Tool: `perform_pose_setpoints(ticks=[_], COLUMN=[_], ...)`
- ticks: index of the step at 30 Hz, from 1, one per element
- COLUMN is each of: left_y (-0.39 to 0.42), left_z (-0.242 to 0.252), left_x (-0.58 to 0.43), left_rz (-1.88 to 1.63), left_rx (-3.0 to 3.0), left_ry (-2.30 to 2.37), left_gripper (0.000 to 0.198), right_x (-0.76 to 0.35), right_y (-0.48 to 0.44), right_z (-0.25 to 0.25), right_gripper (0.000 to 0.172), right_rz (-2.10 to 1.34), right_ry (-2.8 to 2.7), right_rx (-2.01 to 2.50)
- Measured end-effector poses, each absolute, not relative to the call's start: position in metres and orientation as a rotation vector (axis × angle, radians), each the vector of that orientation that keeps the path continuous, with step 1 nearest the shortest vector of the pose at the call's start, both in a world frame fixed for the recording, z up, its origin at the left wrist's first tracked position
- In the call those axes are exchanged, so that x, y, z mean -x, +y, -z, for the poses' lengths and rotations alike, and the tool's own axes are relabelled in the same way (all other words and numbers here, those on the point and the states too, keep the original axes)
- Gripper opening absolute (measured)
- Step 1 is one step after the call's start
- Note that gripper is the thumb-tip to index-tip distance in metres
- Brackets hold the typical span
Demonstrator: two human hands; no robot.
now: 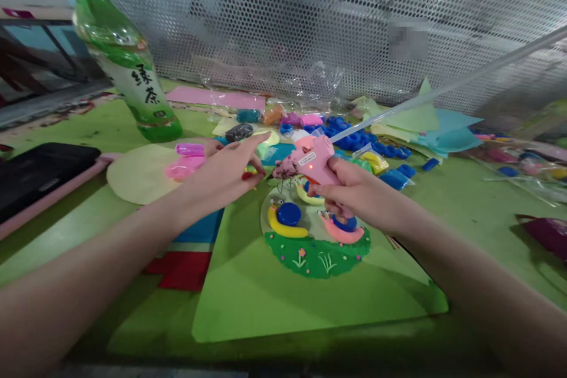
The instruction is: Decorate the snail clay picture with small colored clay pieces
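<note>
A pink hot glue gun (313, 159) with a small lit light is gripped by my right hand (354, 189), a finger at its trigger. Dark, stringy residue coats its nozzle end, which points left. My left hand (237, 159) is just left of the nozzle, index finger stretched out and the other fingers partly curled. A small red piece (248, 175) shows by those fingers; I cannot tell if they touch it. Below lies a round clay picture (316, 254) on a green sheet (261, 307), with a yellow snail (283, 228), a pink snail (341, 233) and another pale snail partly hidden.
A green tea bottle (128, 65) stands back left, near a black phone-like device (44, 177). Pink pieces (186, 165) lie on a pale disc (133, 177). Blue caps (341, 130), clay packets and coloured paper (452, 136) line the perforated metal panel (283, 18). A clear glue stick (425, 97) extends from the gun.
</note>
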State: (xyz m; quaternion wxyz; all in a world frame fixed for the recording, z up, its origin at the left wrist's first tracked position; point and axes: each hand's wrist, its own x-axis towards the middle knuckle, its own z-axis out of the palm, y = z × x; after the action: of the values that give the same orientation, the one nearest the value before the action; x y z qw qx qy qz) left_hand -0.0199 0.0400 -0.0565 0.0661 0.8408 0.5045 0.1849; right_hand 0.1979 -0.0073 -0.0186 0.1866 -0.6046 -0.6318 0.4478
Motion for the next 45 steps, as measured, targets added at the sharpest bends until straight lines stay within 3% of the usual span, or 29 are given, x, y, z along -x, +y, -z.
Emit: perform_pose_setpoints(ticks=[38, 45], left_y=[0.0407, 0.0356], left_z=[0.0566, 0.0506], left_x=[0.0209, 0.0185], left_rz=[-0.612, -0.562], left_rx=[-2.507, -2.468], left_ry=[1.515, 1.546], left_gripper=[0.065, 0.077], right_x=[-0.1927, -0.1911], right_y=[-0.0068, -0.0063], right_z=[0.0214, 0.0197], right_gripper=[0.014, 0.016], right_rz=[-1.326, -1.344], right_ry=[-1.752, -1.717], right_rx=[1.692, 1.673])
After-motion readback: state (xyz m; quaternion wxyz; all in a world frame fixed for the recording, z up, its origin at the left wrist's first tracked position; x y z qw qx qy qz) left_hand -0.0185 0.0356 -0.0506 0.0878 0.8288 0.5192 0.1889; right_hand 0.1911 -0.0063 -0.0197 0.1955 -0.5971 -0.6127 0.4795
